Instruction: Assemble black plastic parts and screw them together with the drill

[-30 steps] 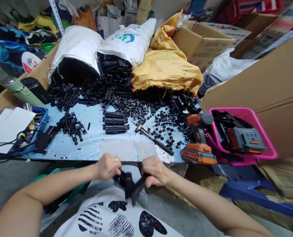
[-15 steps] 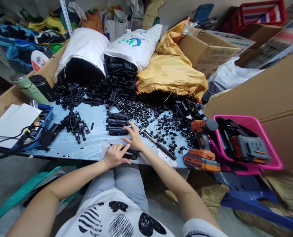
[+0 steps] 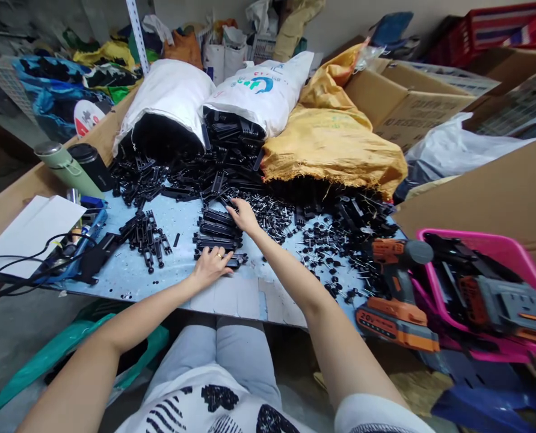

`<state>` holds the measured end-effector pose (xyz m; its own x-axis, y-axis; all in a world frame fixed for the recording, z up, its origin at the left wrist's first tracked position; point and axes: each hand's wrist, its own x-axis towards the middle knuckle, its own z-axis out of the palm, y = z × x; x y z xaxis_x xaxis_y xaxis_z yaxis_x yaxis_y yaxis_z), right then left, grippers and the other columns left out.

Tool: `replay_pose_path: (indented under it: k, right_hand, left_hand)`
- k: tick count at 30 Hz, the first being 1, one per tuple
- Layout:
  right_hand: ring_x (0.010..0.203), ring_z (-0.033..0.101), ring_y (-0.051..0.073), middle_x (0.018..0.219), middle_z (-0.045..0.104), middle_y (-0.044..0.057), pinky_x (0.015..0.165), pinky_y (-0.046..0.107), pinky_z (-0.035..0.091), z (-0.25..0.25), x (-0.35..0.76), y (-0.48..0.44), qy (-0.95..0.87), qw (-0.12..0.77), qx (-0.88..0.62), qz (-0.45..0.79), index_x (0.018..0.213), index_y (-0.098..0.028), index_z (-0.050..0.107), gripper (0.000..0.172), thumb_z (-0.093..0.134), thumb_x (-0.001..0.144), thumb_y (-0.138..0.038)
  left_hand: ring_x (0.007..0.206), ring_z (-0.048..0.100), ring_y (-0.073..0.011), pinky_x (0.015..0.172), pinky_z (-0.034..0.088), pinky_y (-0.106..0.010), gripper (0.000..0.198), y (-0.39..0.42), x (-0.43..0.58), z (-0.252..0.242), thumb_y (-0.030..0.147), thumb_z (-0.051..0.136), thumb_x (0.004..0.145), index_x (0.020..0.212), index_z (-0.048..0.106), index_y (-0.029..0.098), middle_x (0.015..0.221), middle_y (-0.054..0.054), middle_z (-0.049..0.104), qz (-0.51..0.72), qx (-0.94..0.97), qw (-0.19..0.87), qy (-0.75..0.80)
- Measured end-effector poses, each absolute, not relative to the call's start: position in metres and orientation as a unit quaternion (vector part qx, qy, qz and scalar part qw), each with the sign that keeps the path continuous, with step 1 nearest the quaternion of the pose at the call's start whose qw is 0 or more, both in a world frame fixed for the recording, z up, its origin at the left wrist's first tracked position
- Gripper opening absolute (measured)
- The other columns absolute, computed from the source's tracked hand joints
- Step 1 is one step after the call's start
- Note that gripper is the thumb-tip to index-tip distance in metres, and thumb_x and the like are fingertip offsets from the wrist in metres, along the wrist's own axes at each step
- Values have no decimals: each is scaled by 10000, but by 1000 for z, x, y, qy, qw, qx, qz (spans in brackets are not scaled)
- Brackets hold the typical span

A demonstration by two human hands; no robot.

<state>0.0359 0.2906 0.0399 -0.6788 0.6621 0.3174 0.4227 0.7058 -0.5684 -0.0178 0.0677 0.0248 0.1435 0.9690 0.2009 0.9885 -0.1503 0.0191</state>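
Long black plastic parts [image 3: 216,229] lie side by side in a row on the blue tabletop. My left hand [image 3: 212,266] rests with fingers spread on the nearest part [image 3: 237,260] of that row. Beyond the row's far end, my right hand [image 3: 244,215] has its thumb and fingertips at a long black plastic part [image 3: 225,201] by the edge of the heap; they seem to pinch it. My right forearm crosses the place where the hammer lay, and the hammer is hidden.
Sacks, two white [image 3: 172,90] and one yellow [image 3: 335,147], spill black parts at the back. Black-headed pins [image 3: 324,240] are scattered right of centre. An orange cordless drill [image 3: 396,294] stands near a pink basket [image 3: 475,237]. At left are a green flask [image 3: 71,168] and a blue tray [image 3: 97,219].
Both hands moved away from the table's front edge. The black part that was under them there now appears at the row's near end. My right hand reached farther, to the heap.
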Motion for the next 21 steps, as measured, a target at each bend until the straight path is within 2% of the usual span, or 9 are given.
replay_pose_path:
  k: [2, 5, 7, 9, 11, 13, 15, 18, 21]
  right_hand:
    - [1086, 551, 234, 1130, 610, 143, 974, 375, 395, 46, 4, 310, -855, 242, -364, 279, 1232, -115, 492, 453, 442, 913, -432]
    - [1061, 566, 271, 1111, 611, 166, 939, 423, 409, 53, -41, 326, -783, 238, -466, 337, 1254, -111, 441, 528, 496, 872, -472]
    - [1097, 544, 299, 1153, 589, 178, 959, 457, 386, 56, -63, 332, -726, 257, -508, 386, 1246, -124, 433, 583, 593, 804, -470]
    - [1108, 537, 302, 1159, 585, 170, 974, 463, 375, 58, -76, 337, -671, 282, -526, 441, 1226, -134, 441, 600, 683, 730, -370]
    - [1077, 557, 273, 1136, 592, 150, 958, 429, 406, 58, -80, 341, -634, 301, -527, 480, 1201, -132, 457, 561, 683, 702, -253]
    - [960, 609, 221, 1074, 607, 118, 868, 375, 479, 57, -76, 341, -617, 307, -518, 507, 1182, -135, 473, 454, 593, 753, -220]
    - [772, 633, 158, 954, 624, 61, 716, 313, 530, 55, -64, 336, -605, 309, -501, 536, 1168, -163, 484, 360, 482, 814, -224]
    - [546, 554, 89, 758, 584, -12, 506, 207, 486, 53, -36, 318, -525, 324, -421, 665, 1084, -192, 517, 262, 441, 838, -238]
    - [478, 476, 58, 687, 546, -22, 423, 153, 413, 55, -3, 291, -424, 314, -325, 785, 918, -176, 543, 152, 497, 832, -292]
  left_hand:
    - [987, 529, -288, 795, 366, -405, 593, 77, -21, 28, 503, 574, 812, 1298, 488, 173, 1101, -170, 590, -87, -751, 55, -652]
    - [1055, 504, -289, 864, 349, -426, 645, 87, -27, 40, 559, 519, 824, 1327, 441, 162, 1152, -161, 572, -119, -735, 69, -664]
    - [1094, 485, -279, 892, 345, -418, 559, 96, -41, 50, 526, 447, 875, 1295, 458, 156, 1189, -154, 556, -143, -684, 79, -711]
    - [1074, 496, -270, 873, 368, -392, 444, 107, -70, 59, 445, 410, 910, 1223, 502, 144, 1165, -148, 566, -148, -600, 76, -783]
    - [1035, 515, -276, 839, 396, -376, 380, 120, -111, 64, 381, 426, 905, 1166, 528, 125, 1117, -153, 579, -137, -505, 58, -850]
    - [1030, 520, -283, 836, 407, -373, 349, 134, -152, 64, 313, 435, 893, 1160, 530, 110, 1113, -166, 570, -122, -447, 35, -885]
    - [1050, 512, -275, 860, 405, -367, 325, 149, -183, 58, 247, 421, 887, 1166, 539, 128, 1134, -159, 560, -109, -461, 7, -880]
    - [1092, 487, -263, 896, 388, -364, 320, 175, -199, 45, 162, 375, 883, 1134, 573, 175, 1161, -131, 553, -106, -503, -17, -857]
    - [1100, 477, -292, 898, 376, -408, 350, 198, -194, 35, 117, 314, 883, 1112, 578, 139, 1175, -173, 526, -114, -502, -17, -857]
